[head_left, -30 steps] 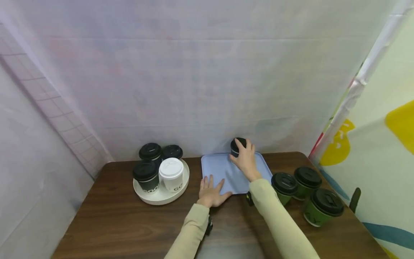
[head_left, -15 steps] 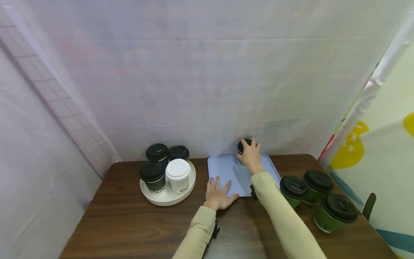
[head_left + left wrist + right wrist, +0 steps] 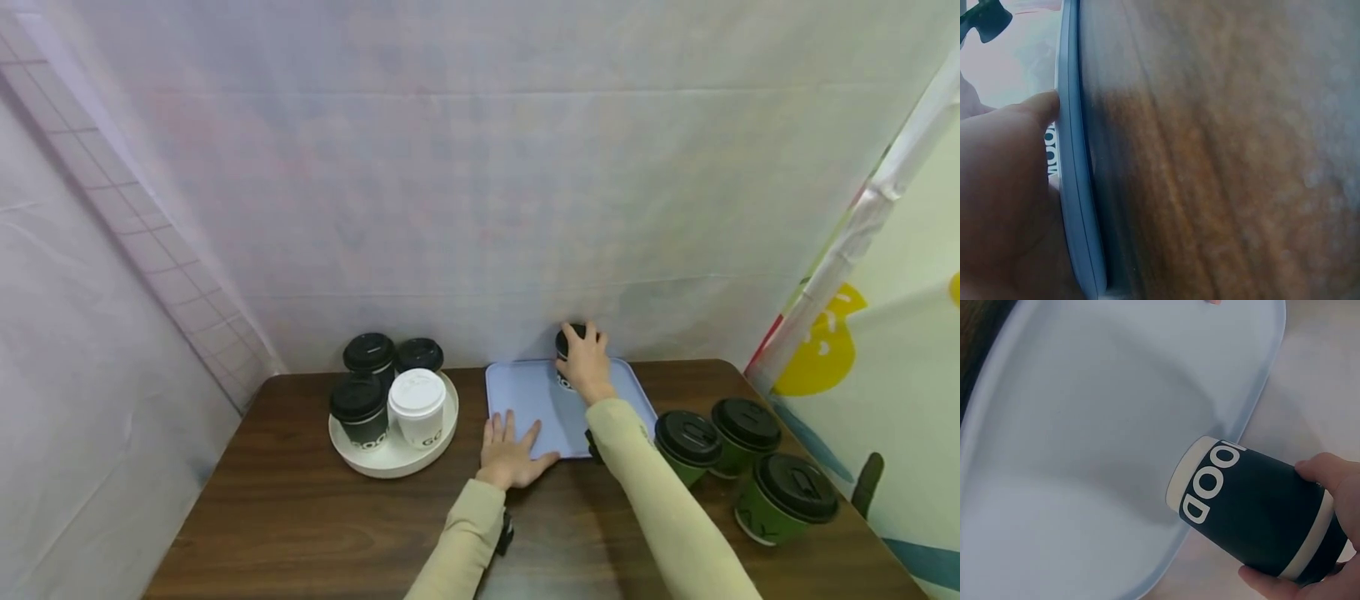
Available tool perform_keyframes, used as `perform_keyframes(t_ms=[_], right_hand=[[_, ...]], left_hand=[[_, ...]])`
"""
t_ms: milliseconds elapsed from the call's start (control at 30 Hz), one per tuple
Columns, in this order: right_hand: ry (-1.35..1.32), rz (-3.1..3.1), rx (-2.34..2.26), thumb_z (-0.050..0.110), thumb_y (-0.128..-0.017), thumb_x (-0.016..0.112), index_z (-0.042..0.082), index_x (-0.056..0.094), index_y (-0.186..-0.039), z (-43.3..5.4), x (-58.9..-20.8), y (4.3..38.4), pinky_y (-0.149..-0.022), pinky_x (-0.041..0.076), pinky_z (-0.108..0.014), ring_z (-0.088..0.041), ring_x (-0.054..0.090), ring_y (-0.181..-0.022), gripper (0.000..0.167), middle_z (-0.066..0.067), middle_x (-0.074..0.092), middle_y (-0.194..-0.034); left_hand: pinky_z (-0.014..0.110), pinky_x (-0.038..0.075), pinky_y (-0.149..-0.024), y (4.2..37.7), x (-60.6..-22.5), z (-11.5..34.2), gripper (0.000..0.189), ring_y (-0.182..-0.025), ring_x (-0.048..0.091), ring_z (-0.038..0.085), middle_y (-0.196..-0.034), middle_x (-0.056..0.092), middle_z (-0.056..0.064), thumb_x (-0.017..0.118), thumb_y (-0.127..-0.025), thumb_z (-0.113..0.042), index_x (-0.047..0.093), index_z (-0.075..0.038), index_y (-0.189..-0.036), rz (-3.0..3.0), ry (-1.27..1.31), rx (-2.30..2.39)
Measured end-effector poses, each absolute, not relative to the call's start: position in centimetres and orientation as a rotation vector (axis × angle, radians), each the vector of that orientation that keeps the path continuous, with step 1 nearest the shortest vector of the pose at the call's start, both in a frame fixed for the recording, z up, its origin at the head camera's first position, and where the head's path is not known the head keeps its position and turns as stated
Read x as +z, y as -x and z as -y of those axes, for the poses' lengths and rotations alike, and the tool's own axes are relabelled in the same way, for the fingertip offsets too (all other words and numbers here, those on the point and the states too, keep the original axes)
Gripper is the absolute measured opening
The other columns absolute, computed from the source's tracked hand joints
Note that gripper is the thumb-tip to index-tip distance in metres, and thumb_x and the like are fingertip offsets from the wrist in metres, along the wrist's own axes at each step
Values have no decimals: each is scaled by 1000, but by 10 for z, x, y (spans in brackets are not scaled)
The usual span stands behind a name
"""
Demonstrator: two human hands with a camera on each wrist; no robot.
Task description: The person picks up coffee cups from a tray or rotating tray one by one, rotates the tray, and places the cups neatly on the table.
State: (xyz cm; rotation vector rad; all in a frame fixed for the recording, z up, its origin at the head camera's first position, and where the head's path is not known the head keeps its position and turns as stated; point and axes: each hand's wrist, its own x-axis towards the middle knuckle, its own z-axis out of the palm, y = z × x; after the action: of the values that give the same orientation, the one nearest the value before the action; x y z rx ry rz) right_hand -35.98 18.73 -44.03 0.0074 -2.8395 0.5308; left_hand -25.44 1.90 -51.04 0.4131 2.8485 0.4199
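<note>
My right hand [image 3: 587,367] grips a black coffee cup [image 3: 1250,509] from above, thumb and fingers around its lidded upper end. White lettering and a pale base show in the right wrist view. The cup's base is right at the floor of a light blue tray [image 3: 525,392], near its back edge. My left hand [image 3: 512,457] lies spread on the tray's front left edge, fingers straight. In the left wrist view its thumb [image 3: 1041,106] touches the blue rim [image 3: 1075,181].
On the left a round white tray [image 3: 386,471] bears several lidded cups, black ones and a white one [image 3: 417,408]. Green cups with black lids [image 3: 783,500] stand at the right, close to my right forearm. A pale curtain [image 3: 480,192] hangs behind the table.
The head view has swung slightly left, so the whole scene appears farther right. Against the blue tray, both hands and the gripped cup have hardly moved.
</note>
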Motion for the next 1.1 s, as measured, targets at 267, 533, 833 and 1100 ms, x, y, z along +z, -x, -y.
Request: perform_keyframes(t_ms=[267,533,833,1100], right_hand=[[-21,2836,551,18,-94,76,13,40,-159,-192,-438,350,-92,58,-62,-60,30,-145,73,-31,24,-164],[-27,2827,550,19,-94,76,13,42,-158,-196,-438,343,-96,56,-62,-60,33,-143,72,-32,27,-162],[-63,2791,547,19,-91,79,12,46,-155,-195,-437,332,-101,53,-67,-61,34,-143,72,-33,32,-159],[-93,2721,525,18,-88,83,11,53,-149,-190,-436,319,-100,53,-66,-60,41,-138,69,-33,38,-155]], left_hand=[[53,6,-134,249,-504,-21,74,-163,8,41,-174,14,21,41,-99,-72,35,-33,-162,-2855,-407,435],[55,4,-133,258,-520,-25,76,-163,6,43,-174,13,21,40,-98,-74,34,-33,-162,-2865,-431,428],[54,4,-134,254,-509,-23,75,-163,7,43,-174,14,21,41,-99,-72,34,-33,-162,-2864,-426,413],[54,7,-134,251,-502,-18,76,-163,9,43,-174,15,20,39,-99,-73,35,-31,-162,-2865,-430,407]])
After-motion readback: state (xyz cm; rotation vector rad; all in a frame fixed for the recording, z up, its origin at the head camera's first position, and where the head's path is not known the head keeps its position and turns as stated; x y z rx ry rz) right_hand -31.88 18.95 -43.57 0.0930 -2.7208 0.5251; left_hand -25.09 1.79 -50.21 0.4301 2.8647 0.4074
